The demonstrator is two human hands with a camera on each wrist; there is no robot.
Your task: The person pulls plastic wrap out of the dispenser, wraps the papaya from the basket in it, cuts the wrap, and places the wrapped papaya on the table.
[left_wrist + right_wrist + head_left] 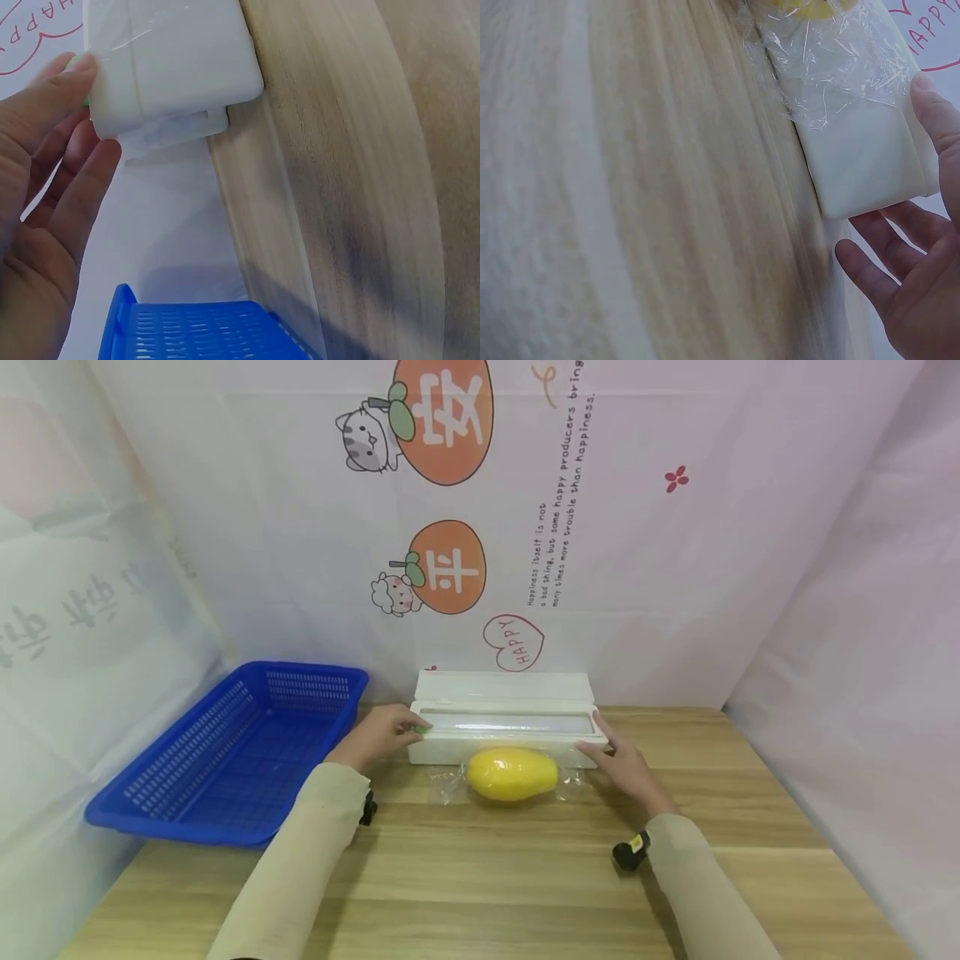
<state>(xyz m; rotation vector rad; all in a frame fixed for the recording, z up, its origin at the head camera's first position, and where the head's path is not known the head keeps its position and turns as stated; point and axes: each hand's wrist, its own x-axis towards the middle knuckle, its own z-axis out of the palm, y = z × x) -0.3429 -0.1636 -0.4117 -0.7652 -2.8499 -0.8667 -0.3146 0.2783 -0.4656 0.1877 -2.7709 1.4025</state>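
A long white cling film box (495, 750) lies on the table with its lid (504, 685) raised at the back. At its left end, my left hand (384, 732) grips the corner, the thumb against a small green piece (77, 63). My right hand (626, 767) holds the right end, thumb at the front edge and fingers around the end. Directly in front of the box lies a yellow oblong fruit (512, 774), wrapped in clear film (814, 94) with crinkled ends. In the right wrist view, that film lies against the box's front.
A blue slatted basket (225, 837) stands left of my left hand, close to the forearm. Behind the box rises a white printed cloth (637, 635), with more cloth at both sides. The wooden table (487, 877) extends towards me.
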